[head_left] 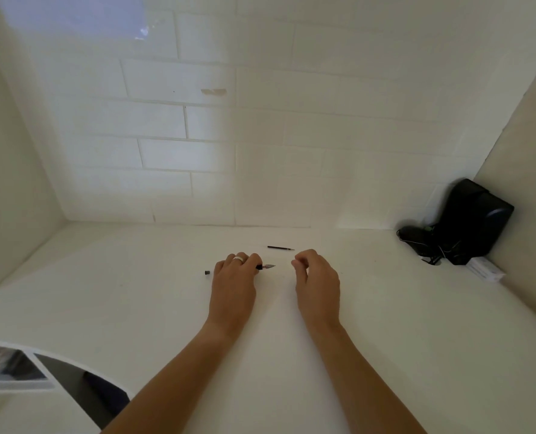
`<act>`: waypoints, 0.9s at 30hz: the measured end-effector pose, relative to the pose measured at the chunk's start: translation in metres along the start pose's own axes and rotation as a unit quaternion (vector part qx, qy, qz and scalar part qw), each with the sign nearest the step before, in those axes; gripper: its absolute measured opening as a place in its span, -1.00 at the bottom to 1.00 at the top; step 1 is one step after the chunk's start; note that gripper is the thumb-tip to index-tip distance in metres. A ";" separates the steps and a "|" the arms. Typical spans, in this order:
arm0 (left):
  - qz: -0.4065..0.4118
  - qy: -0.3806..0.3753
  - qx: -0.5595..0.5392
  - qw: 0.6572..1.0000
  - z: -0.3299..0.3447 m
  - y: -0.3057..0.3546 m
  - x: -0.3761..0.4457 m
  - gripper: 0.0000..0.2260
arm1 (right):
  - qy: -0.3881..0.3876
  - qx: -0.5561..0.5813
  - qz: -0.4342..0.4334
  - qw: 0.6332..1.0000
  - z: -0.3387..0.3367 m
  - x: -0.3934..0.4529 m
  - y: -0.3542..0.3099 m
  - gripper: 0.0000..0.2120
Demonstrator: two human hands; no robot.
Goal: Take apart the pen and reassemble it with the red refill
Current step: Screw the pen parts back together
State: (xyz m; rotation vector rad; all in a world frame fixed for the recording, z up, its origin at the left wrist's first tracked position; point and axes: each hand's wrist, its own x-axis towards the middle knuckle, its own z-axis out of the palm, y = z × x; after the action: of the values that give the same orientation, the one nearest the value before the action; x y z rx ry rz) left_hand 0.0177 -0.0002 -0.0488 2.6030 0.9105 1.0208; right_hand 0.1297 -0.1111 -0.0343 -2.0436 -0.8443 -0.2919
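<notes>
Left hand [233,277] grips pen [266,267], tip pointing right twd right hand [315,274], loosely curled, empty. Refill [280,247] lies crosswise just beyond, nearer right.

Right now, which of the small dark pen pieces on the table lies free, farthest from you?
The thin dark refill, lying alone beyond both hands. The pen is gripped by the left hand, and the small cap piece sits nearer, left of that hand.
</notes>
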 end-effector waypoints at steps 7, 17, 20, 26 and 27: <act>-0.001 0.003 -0.001 1.000 -0.001 0.000 0.000 -0.74 | -0.066 0.058 -0.036 0.996 0.002 -0.001 0.000 -0.83; 0.029 0.006 -0.028 0.999 -0.007 0.006 0.000 -0.88 | -0.064 -0.024 -0.038 0.997 0.000 -0.003 0.000 -0.90; 0.033 0.014 -0.027 0.999 -0.007 0.006 0.000 -0.87 | -0.070 -0.007 -0.034 0.997 0.000 -0.002 0.002 -0.87; 0.044 0.015 -0.024 0.999 -0.004 0.005 0.000 -0.85 | -0.089 0.030 -0.078 0.993 0.003 -0.002 0.000 -0.81; 0.045 0.013 -0.025 0.999 -0.003 0.004 0.001 -0.85 | -0.089 0.036 -0.085 0.992 0.003 -0.002 0.000 -0.79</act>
State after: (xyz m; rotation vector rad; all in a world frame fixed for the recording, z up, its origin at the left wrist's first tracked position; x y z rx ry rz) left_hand 0.0181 -0.0034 -0.0444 2.6170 0.7683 1.0879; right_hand 0.1280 -0.1091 -0.0372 -1.9555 -1.1258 -0.1705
